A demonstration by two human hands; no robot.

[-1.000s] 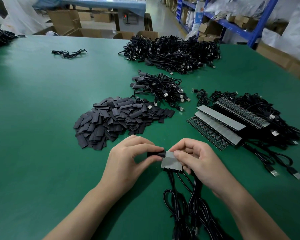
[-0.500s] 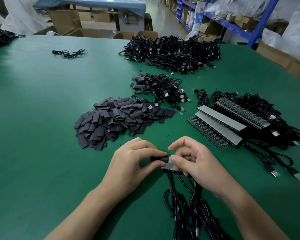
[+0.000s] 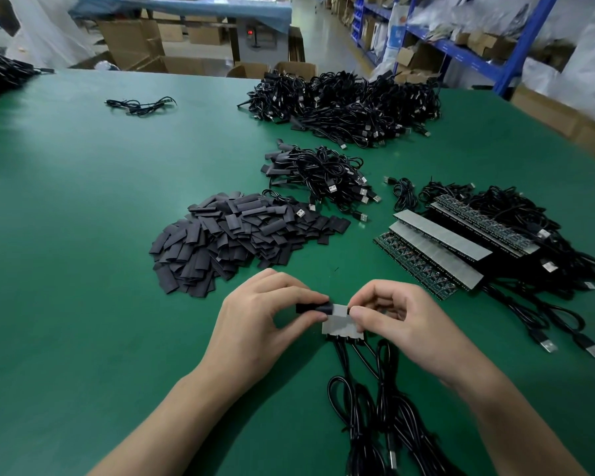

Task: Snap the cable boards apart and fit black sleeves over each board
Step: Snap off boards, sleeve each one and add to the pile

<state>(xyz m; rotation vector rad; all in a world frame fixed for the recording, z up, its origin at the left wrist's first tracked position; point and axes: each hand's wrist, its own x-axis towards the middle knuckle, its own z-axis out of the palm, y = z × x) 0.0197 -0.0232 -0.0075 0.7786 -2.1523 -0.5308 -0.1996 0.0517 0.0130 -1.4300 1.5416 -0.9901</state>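
Observation:
My left hand [image 3: 261,314] pinches a black sleeve [image 3: 311,308] that sits over the left end of a small grey strip of cable boards [image 3: 339,321]. My right hand [image 3: 395,317] pinches the strip's right end between thumb and forefinger. Both hands hold it just above the green table [image 3: 83,235]. Several black cables [image 3: 368,407] hang from the strip's lower edge and trail toward me. A heap of loose black sleeves [image 3: 231,235] lies beyond my left hand.
Long panels of unsnapped boards [image 3: 437,249] with their cables lie to the right. A small bundle of sleeved cables [image 3: 320,173] and a large cable pile [image 3: 344,104] sit farther back. One loose cable [image 3: 140,105] lies at the far left. Cardboard boxes and blue shelving stand past the table.
My hands closed together over the strip half a second ago, hiding it. Now they have drawn slightly apart and the grey board shows again between them.

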